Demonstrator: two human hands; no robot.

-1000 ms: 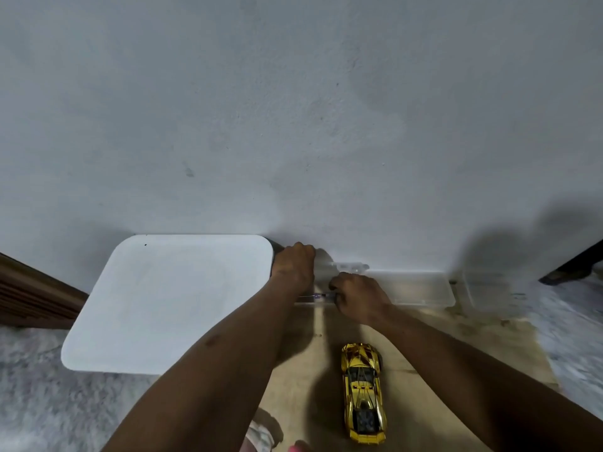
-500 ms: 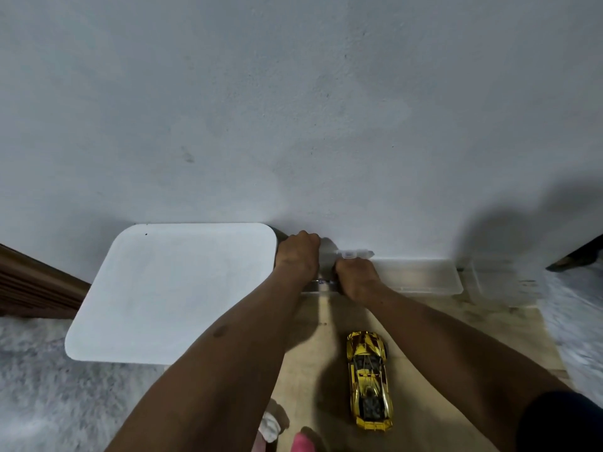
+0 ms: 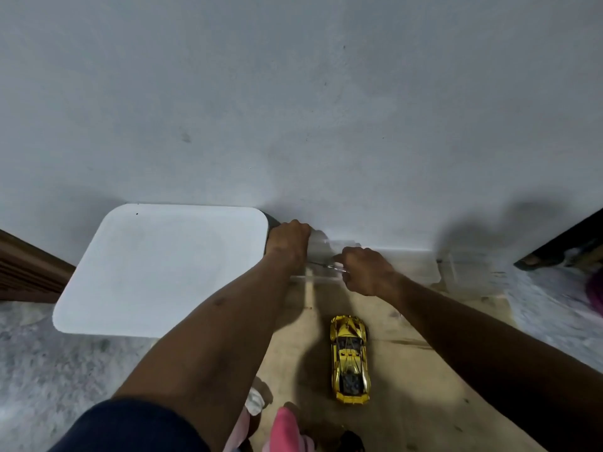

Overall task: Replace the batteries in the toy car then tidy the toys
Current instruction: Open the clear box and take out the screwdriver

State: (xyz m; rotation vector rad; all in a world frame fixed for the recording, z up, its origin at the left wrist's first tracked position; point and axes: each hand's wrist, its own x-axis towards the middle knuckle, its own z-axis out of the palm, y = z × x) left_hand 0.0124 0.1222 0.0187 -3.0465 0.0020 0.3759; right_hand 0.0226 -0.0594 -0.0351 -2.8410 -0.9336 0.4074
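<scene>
A shiny yellow toy car (image 3: 349, 357) stands on the tan floor mat, nose toward the wall, with no hand on it. My left hand (image 3: 287, 243) curls over the left rim of a clear plastic box (image 3: 318, 252) standing against the wall. Just to its right, my right hand (image 3: 365, 272) pinches a thin screwdriver (image 3: 326, 265). The metal shaft points left toward my left hand, just above the box's front edge. The box's contents are hidden.
A white square lid (image 3: 163, 269) lies left of the box on a grey carpet (image 3: 49, 370). A second clear container (image 3: 456, 269) sits right, by the wall. Pink and white toys (image 3: 287, 429) lie at the bottom edge. A dark object (image 3: 561, 246) is at far right.
My right hand was down in the clear box half a second ago. It has drawn back toward me and to the right with the screwdriver. My left hand stayed on the box.
</scene>
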